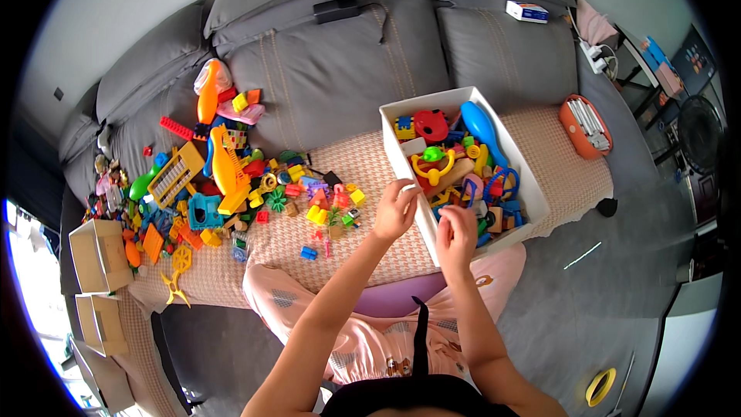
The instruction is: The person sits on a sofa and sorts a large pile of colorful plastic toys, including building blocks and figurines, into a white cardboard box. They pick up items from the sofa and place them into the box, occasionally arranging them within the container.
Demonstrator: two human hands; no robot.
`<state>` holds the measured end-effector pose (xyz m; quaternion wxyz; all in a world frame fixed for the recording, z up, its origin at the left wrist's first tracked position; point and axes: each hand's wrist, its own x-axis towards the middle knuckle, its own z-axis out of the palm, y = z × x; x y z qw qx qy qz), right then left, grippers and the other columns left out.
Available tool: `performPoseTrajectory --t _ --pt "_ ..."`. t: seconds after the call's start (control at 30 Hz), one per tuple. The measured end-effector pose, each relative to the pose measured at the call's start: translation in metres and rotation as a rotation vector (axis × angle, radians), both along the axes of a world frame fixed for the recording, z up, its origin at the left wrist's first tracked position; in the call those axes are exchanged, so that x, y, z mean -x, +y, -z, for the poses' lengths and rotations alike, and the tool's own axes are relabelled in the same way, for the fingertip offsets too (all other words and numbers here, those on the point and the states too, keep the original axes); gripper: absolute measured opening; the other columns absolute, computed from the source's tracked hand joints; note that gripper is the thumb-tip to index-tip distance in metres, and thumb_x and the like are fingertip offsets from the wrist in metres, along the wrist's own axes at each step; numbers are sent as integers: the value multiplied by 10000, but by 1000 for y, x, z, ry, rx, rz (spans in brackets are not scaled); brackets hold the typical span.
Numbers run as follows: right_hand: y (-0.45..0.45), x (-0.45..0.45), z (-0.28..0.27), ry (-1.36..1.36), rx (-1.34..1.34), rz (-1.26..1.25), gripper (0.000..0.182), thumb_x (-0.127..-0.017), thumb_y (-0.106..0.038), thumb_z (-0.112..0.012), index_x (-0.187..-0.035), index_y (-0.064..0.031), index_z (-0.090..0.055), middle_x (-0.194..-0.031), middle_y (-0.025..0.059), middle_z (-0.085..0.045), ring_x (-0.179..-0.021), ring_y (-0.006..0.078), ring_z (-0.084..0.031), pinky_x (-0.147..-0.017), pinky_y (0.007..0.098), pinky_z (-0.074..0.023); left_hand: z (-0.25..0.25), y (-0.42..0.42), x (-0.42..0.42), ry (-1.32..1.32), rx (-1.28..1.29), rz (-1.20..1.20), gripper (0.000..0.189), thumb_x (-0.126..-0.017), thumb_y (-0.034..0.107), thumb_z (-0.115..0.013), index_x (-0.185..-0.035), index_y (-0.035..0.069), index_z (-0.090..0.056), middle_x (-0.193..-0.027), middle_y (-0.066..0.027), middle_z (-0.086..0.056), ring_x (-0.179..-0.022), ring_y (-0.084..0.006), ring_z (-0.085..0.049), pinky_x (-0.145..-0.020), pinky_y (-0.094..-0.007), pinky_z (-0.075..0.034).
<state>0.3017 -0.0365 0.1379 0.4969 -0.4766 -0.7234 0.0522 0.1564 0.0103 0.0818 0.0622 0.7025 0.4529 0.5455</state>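
Note:
A white storage bin (pixel 397 153) full of toys stands on the sofa cover in front of me. My left hand (pixel 396 210) is at the bin's left wall with its fingers bent, and whether it grips the rim is unclear. Over the bin's near left corner is my right hand (pixel 456 237), fingers curled; I cannot see whether anything is in them. Inside the bin are a blue toy bowling pin (pixel 481 127), a red round toy (pixel 430 125), a yellow curved toy (pixel 434 172), a green toy piece (pixel 433 154) and several building blocks.
Left of the bin, a large pile of toys includes orange bowling pins (pixel 223 162) and a teal toy piece (pixel 205 212). Several open cardboard boxes (pixel 99 260) line the left edge. An orange basket (pixel 573 138) of white items stands right. A black case (pixel 336 10) rests on the backrest.

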Motion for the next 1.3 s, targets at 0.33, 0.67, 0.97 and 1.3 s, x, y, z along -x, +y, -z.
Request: performPoseTrajectory --t 0.33,0.67,0.97,1.3 --pt "6 132 109 -210 379 -424 255 -774 -7 -556 -1007 -77 -633 -1080 85 -594 -898 289 -592 -737 388 -505 96 -110 127 183 613 -372 328 -722 100 -645 -1048 104 -602 -1073 -123 -532 -989 -335 -508 -847 -418 -431" --pt "10 140 167 -428 755 -406 285 -768 -63 -609 -1049 -101 -638 -1179 88 -548 -796 252 -613 -692 368 -506 120 -116 134 -601 813 -422 343 -822 99 -644 -1107 46 -461 -892 -121 -544 -735 -192 -566 -644 -279 -468" --pt "-23 42 43 570 529 -320 212 -842 12 -592 -1053 -2 -584 -985 68 -573 -708 98 -579 -573 197 -478 42 -38 7 -987 366 -126 393 -843 4 -606 -1176 29 -398 -1001 -87 -537 -879 -131 -543 -750 -235 -464" --pt "-26 -3 29 748 294 -19 569 -849 80 -490 -1363 -63 -294 -1427 122 -250 -978 211 -599 -837 307 -494 14 -48 -26 -654 443 -40 239 -860 12 -563 -1098 18 -545 -942 -79 -571 -792 -131 -560 -662 -247 -469"
